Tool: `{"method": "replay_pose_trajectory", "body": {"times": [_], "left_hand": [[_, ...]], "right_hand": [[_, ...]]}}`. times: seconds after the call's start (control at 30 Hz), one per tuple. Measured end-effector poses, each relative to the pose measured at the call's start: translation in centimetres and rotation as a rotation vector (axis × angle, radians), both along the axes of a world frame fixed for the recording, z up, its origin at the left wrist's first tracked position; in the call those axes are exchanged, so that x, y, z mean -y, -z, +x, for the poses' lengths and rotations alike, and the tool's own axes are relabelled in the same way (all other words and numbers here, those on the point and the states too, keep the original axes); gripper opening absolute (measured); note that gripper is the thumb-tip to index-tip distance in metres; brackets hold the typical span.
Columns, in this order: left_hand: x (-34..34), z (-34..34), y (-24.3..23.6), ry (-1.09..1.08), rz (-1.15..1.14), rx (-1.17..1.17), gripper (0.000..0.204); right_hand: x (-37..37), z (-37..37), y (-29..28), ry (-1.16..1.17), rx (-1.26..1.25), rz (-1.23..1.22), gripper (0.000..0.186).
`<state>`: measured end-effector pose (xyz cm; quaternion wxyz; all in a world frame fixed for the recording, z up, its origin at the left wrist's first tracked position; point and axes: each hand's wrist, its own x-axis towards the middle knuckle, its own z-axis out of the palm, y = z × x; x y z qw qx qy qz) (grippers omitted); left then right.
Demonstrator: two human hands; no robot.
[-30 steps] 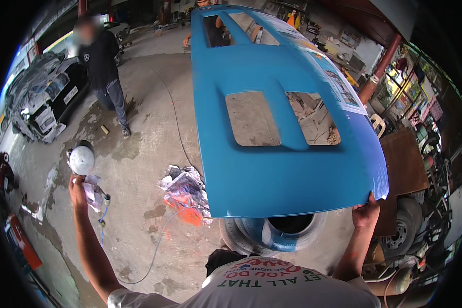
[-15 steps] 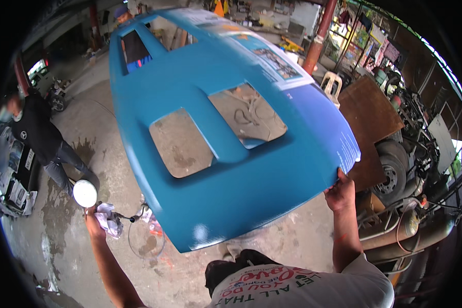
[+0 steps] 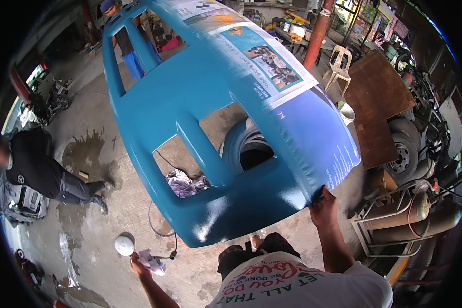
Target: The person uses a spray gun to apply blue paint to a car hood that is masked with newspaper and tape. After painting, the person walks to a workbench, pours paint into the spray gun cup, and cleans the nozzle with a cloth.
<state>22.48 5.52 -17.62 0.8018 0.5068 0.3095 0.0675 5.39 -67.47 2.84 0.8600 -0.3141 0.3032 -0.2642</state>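
A large blue-painted vehicle body panel (image 3: 164,102), with several cut-out openings, slants across the middle. Printed paper sheets (image 3: 272,69) cover part of its right side. My right hand (image 3: 324,208) grips the panel's near right corner, fingers curled round the edge. Low on the left, my left hand (image 3: 137,264) is closed on a spray gun (image 3: 124,245), of which a round white cup shows most. A crumpled whitish cloth or paper (image 3: 151,263) hangs about the gun, and a dark hose (image 3: 172,254) runs from it. The gun's handle is mostly hidden.
A person in a cap and blue trousers (image 3: 133,64) stands at the panel's far end. Another person in black (image 3: 33,161) is at left. To the right are a plastic chair (image 3: 339,66), brown board (image 3: 374,108), wheel (image 3: 403,154) and gas cylinders (image 3: 400,218). A tyre (image 3: 236,146) shows through one opening.
My left hand with the spray gun has shifted right and lower in view. The panel has shifted against the floor; a tyre and crumpled cloth now show through its openings. My right hand keeps its grip.
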Motion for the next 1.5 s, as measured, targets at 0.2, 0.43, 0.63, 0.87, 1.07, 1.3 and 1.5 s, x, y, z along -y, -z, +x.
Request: {"method": "replay_pose_trajectory", "body": {"times": [0.2,0.43,0.63,0.87,1.07,1.3,1.5], "left_hand": [[-0.1,-10.1,1.4,-0.067,0.056,-0.119,0.046],[1.4,-16.2,5.9,-0.140,-0.036,-0.205,0.041],[3.5,-19.3,13.1,-0.198,0.060,-0.229,0.034],[5.0,-24.9,12.3,-0.250,0.005,-0.207,0.031],[-5.0,-18.3,6.2,-0.016,0.129,-0.180,0.038],[0.0,2.0,-5.5,0.175,0.025,0.099,0.036],[6.8,-0.3,-12.5,0.201,0.072,0.173,0.026]], "right_hand": [[-1.0,1.4,-2.2,0.041,-0.070,0.085,0.031],[-1.8,2.5,0.2,0.135,-0.101,0.058,0.028],[0.9,2.3,3.8,0.113,-0.201,-0.018,0.030],[2.2,1.3,3.4,0.107,-0.032,-0.108,0.037],[2.2,2.4,-5.7,0.001,0.210,-0.240,0.037],[3.4,2.2,-9.6,0.051,0.203,-0.166,0.021],[4.1,-0.9,-4.4,-0.045,0.107,0.057,0.028]]}}
